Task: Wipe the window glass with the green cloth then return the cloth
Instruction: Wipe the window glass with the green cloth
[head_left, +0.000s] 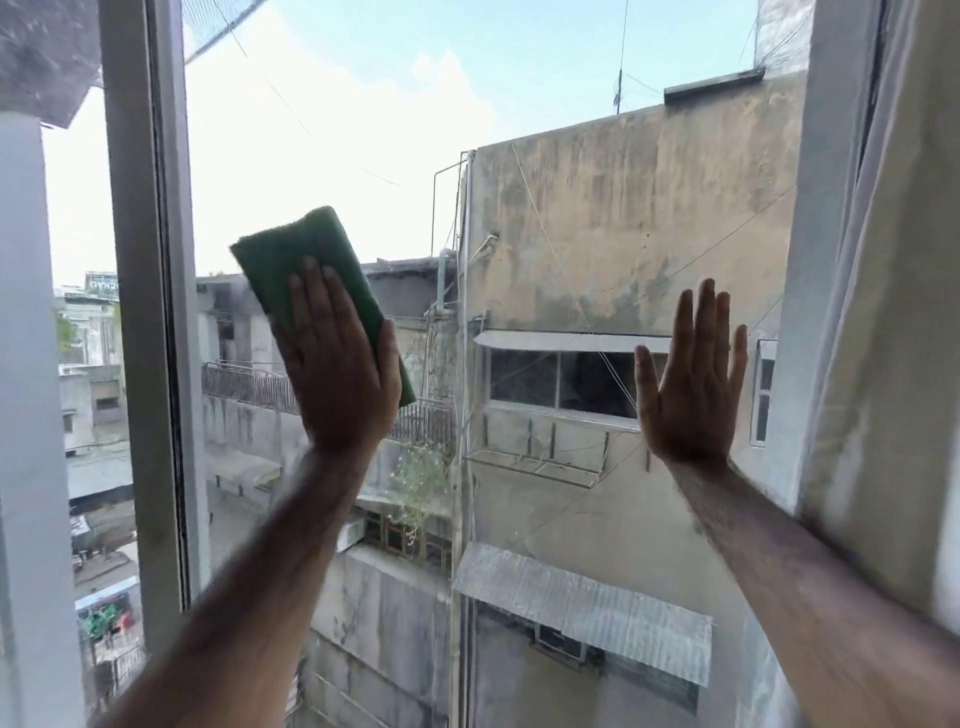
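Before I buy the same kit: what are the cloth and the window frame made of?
Green cloth: looks like folded microfibre or felt, with a matte, fuzzy edge. Window frame: probably painted metal or uPVC, smooth and pale grey; I cannot tell which.

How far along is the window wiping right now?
Done: the green cloth is picked up. In hand: the left hand presses it flat on the window glass, near the frame; the right hand rests open on the pane. Left: the remaining glass, then returning the cloth.

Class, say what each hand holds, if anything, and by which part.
Left hand pins the folded green cloth by its lower half against the glass; right hand holds nothing.
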